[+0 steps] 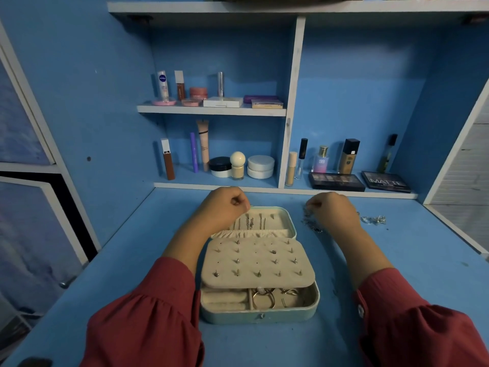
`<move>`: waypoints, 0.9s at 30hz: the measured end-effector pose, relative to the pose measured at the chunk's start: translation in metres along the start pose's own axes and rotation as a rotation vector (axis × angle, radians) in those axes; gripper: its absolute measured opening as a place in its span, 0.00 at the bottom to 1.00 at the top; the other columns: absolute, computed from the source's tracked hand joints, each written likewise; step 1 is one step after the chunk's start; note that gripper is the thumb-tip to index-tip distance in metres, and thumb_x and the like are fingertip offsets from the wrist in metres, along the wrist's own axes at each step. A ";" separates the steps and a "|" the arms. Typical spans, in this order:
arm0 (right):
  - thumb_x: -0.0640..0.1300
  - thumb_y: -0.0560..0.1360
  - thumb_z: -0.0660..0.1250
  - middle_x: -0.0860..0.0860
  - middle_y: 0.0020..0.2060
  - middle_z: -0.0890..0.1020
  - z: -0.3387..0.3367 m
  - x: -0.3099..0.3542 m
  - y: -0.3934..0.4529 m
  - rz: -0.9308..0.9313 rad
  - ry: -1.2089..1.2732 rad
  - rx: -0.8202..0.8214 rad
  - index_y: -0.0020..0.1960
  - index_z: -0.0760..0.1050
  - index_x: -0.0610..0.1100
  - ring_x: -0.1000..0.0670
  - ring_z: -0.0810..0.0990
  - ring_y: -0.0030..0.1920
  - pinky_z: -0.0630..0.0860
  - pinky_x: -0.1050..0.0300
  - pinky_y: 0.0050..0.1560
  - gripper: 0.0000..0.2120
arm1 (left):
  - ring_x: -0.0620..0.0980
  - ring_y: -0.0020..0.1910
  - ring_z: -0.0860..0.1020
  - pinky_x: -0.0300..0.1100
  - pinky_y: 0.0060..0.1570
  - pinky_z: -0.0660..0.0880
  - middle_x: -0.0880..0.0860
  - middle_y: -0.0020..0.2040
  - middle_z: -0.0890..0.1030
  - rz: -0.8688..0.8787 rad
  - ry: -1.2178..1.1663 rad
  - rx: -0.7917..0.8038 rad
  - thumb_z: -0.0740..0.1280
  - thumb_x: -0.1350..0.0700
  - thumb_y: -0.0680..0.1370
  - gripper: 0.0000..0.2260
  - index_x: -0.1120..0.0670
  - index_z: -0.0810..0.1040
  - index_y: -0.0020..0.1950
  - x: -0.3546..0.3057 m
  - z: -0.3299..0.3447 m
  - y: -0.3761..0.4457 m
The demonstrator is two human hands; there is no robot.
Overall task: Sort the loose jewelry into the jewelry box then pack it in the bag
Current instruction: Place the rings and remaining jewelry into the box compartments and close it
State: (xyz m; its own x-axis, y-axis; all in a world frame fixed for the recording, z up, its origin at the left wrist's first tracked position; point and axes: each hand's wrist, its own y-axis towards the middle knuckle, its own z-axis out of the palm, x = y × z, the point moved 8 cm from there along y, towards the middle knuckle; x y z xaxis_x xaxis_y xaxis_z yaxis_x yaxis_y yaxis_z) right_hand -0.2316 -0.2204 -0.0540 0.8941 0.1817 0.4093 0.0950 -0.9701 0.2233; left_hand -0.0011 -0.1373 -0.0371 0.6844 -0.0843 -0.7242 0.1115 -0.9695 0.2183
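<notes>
- Pale-green leatherette covers the jewelry box [260, 315], which lies open at the centre of the frame on the blue desk [397, 300]; its lid [288, 221] is folded back toward the top of the frame.
- A cream stud panel [258, 262] covers most of the lower tray, and small studs sit in many of its holes. Below its edge, gold hoop earrings [262, 298] lie in an open compartment.
- The left hand [225, 207] hovers over the upper left corner of the lid with its fingers curled in. It may be pinching the end of a fine chain, but nothing in the grip is clear enough to tell.
- Silver chains [250, 222] already hang in the lid above the gathered pocket [251, 233].
- The right hand [330, 210] is right of the box, fingertips drawn together over a tangle of loose silver jewelry [311, 223] on the desk. It seems to be pinching a strand, though I cannot say for sure.
- A few more silver pieces [374, 219] lie further right.
- My judgement: the step in hand is lifting one chain out of the pile and hanging it in the lid. Doing it well means teasing a single strand free slowly, so the rest of the tangle does not drag along.
- Hooking the top first and tucking the tail into the pocket should prevent knots.
- No bag is identifiable in the frame, so packing is still some way off.
</notes>
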 end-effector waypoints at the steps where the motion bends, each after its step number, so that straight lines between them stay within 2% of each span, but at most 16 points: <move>1: 0.44 0.76 0.64 0.46 0.48 0.82 0.002 0.001 -0.001 0.004 -0.017 0.033 0.48 0.83 0.48 0.42 0.76 0.51 0.75 0.52 0.47 0.08 | 0.41 0.41 0.77 0.36 0.41 0.73 0.45 0.41 0.81 -0.004 -0.012 -0.012 0.67 0.58 0.77 0.05 0.50 0.80 0.42 0.001 -0.001 0.001; 3: 0.50 0.76 0.66 0.45 0.46 0.82 0.002 0.006 -0.003 -0.002 -0.043 0.053 0.47 0.83 0.47 0.42 0.76 0.51 0.73 0.53 0.46 0.09 | 0.40 0.40 0.77 0.35 0.41 0.72 0.44 0.41 0.81 -0.004 -0.028 -0.026 0.67 0.58 0.77 0.05 0.49 0.79 0.42 0.002 -0.002 0.001; 9: 0.46 0.80 0.58 0.44 0.56 0.79 0.000 0.002 -0.002 0.013 -0.253 0.004 0.56 0.80 0.46 0.41 0.71 0.60 0.70 0.51 0.56 0.13 | 0.45 0.43 0.79 0.41 0.46 0.76 0.50 0.44 0.82 -0.003 -0.053 -0.026 0.68 0.58 0.77 0.03 0.53 0.81 0.46 0.001 0.001 0.001; 15: 0.47 0.79 0.61 0.46 0.58 0.77 0.006 0.004 0.006 0.006 -0.301 -0.026 0.59 0.79 0.47 0.42 0.71 0.61 0.69 0.49 0.59 0.13 | 0.47 0.45 0.80 0.42 0.49 0.76 0.50 0.44 0.83 -0.002 -0.055 -0.022 0.68 0.59 0.76 0.03 0.53 0.81 0.45 0.002 0.002 0.003; 18: 0.46 0.80 0.58 0.44 0.56 0.78 0.006 0.008 0.004 -0.022 -0.260 -0.052 0.58 0.79 0.43 0.41 0.72 0.59 0.69 0.49 0.57 0.14 | 0.47 0.45 0.80 0.41 0.48 0.76 0.50 0.44 0.83 0.004 -0.060 -0.022 0.68 0.59 0.76 0.03 0.52 0.81 0.45 0.000 0.002 0.002; 20: 0.46 0.80 0.57 0.43 0.51 0.80 0.001 0.011 0.002 -0.023 -0.055 -0.082 0.54 0.78 0.43 0.42 0.75 0.53 0.71 0.49 0.53 0.13 | 0.46 0.44 0.79 0.39 0.47 0.76 0.49 0.44 0.82 0.008 -0.066 -0.026 0.68 0.59 0.76 0.03 0.53 0.81 0.45 -0.001 0.001 0.001; 22: 0.47 0.80 0.59 0.46 0.45 0.81 -0.001 0.016 -0.002 -0.003 0.397 -0.045 0.49 0.77 0.43 0.46 0.77 0.44 0.75 0.52 0.45 0.10 | 0.46 0.44 0.79 0.38 0.48 0.75 0.49 0.44 0.82 0.013 -0.080 -0.027 0.68 0.60 0.76 0.03 0.54 0.82 0.47 -0.003 0.001 0.001; 24: 0.44 0.80 0.61 0.48 0.40 0.82 -0.007 0.028 -0.009 -0.024 0.798 0.006 0.45 0.75 0.43 0.51 0.76 0.38 0.73 0.59 0.39 0.08 | 0.45 0.44 0.79 0.38 0.49 0.76 0.47 0.43 0.82 0.017 -0.110 -0.027 0.68 0.60 0.76 0.03 0.54 0.81 0.47 -0.005 0.000 0.000; 27: 0.40 0.80 0.60 0.49 0.37 0.82 -0.018 0.049 -0.019 -0.103 1.092 0.080 0.45 0.75 0.42 0.55 0.78 0.34 0.71 0.66 0.33 0.07 | 0.42 0.44 0.78 0.35 0.48 0.75 0.45 0.43 0.81 0.021 -0.175 -0.022 0.68 0.60 0.76 0.03 0.53 0.81 0.47 -0.010 -0.001 -0.002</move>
State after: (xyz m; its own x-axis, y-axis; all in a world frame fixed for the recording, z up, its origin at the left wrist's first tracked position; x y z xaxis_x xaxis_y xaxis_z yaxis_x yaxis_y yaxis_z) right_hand -0.1974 -0.1906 -0.0225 0.0150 0.2687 0.9631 0.2105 -0.9425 0.2596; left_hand -0.0070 -0.1338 -0.0299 0.5510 -0.1454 -0.8217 0.1155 -0.9620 0.2476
